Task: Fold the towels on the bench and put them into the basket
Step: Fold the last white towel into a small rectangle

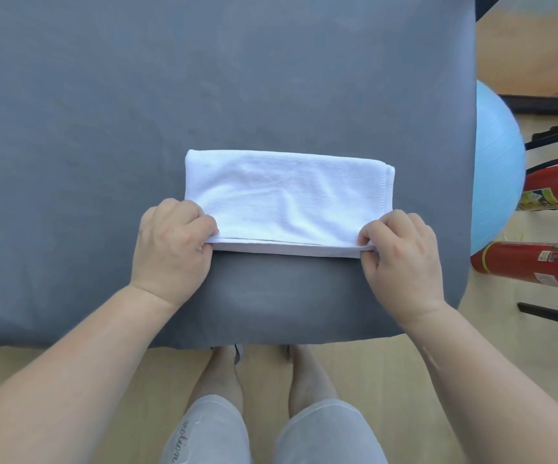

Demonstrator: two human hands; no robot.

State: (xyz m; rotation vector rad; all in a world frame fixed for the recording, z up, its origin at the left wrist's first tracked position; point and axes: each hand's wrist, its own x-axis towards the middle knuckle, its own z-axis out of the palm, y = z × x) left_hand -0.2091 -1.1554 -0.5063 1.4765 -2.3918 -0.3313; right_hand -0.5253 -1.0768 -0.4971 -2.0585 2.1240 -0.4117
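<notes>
**Both hands on near edge of folded towel, towel on bench**

- Towel (284, 195): white, folded into a long rectangle. It lies flat on the grey bench (103, 112), right of centre and towards the near side. Long sides run left to right. A stitched hem shows at the right end, and stacked layers show along the near edge.
- Left hand (173, 249): at the near-left corner of the towel. Fingers curled, clamped on the corner with the knuckles up and the thumb below the edge. Fingertips are hidden under the hand.
- Right hand (401, 259): at the near-right corner. Thumb and curled fingers are pinched on the layered edge, with the thumb tip on top of the cloth.
- The near edge runs straight between the two hands. Can't tell if it is lifted clear of the bench or just resting on it.
- The far edge and both far corners sit on the bench, with no hand on them.
- Person stands at the near side of the bench in light grey shorts (210, 430), on a wood-look floor (70, 363).
- Right of the bench: a light blue ball (498, 155) just beside its edge, and two red fire extinguishers (538, 266) lying next to the ball.
</notes>
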